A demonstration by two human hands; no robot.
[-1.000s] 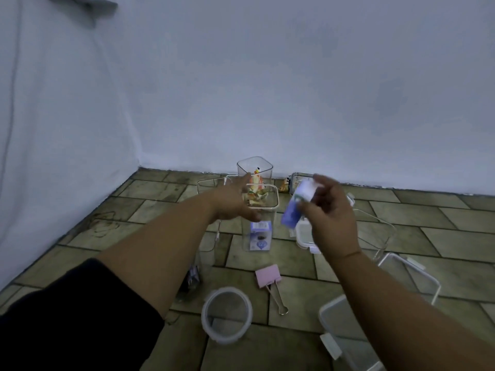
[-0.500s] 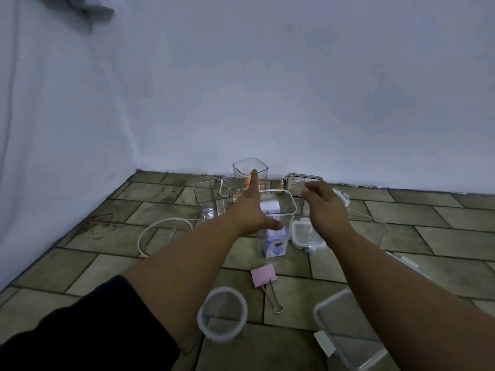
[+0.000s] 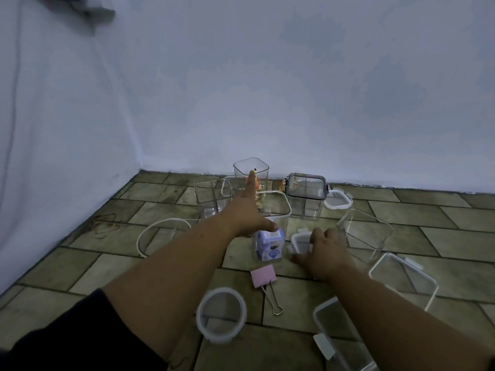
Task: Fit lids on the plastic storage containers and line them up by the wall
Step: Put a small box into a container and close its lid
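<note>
Only one lidded container [image 3: 305, 195] is seen, standing near the wall [image 3: 294, 103], so most of the task is judged to be left. As far as can be told, six open containers [image 3: 213, 196] and four loose lids [image 3: 338, 200] are counted on the floor [image 3: 442, 236], plus one pink binder clip [image 3: 263, 275]. The left hand [image 3: 247, 210] is held with straight fingers against the tall container [image 3: 278, 212] holding a purple carton [image 3: 269, 247], gripping nothing; the right hand [image 3: 325, 253] is laid on a small square lid [image 3: 300, 238] just beside it, and whether this lid is pinched cannot be told.
</note>
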